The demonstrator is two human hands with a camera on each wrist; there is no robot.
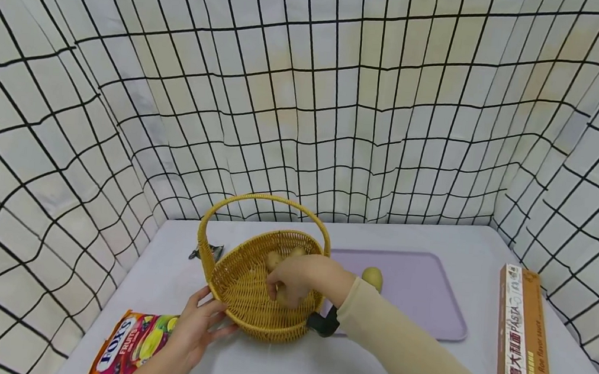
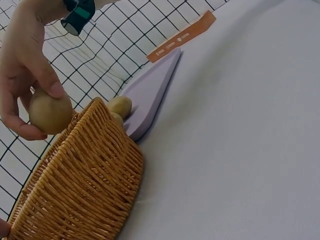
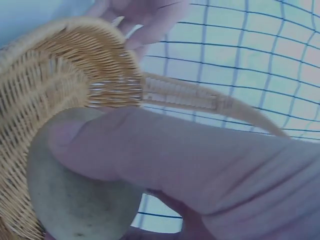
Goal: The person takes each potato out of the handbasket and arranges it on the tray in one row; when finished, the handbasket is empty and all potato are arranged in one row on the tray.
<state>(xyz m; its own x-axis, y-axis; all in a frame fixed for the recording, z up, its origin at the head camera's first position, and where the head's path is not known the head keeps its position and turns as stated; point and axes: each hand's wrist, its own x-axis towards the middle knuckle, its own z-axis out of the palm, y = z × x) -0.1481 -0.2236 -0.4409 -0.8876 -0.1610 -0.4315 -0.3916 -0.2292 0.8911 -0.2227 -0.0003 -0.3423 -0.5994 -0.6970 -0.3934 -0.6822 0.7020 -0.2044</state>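
Note:
A yellow-brown wicker basket [image 1: 248,283] with a tall handle stands tilted on the white table. My right hand [image 1: 294,278] is over its opening and holds a potato [image 2: 51,113] between thumb and fingers. Two potatoes [image 1: 273,260] lie inside the basket at the back, partly hidden by this hand. At the basket's left front rim, my left hand [image 1: 200,327] touches the outside with its fingers fairly straight. Another potato [image 1: 372,276] sits on the pale purple tray [image 1: 418,292] to the right, close to my right forearm.
A FOX'S Fruits candy bag [image 1: 131,338] lies at the front left, partly under my left forearm. A boxed pasta pack [image 1: 524,334] lies at the far right. Behind the basket's left side is a small dark packet [image 1: 213,252]. Black netting [image 1: 357,103] surrounds the table's back and sides.

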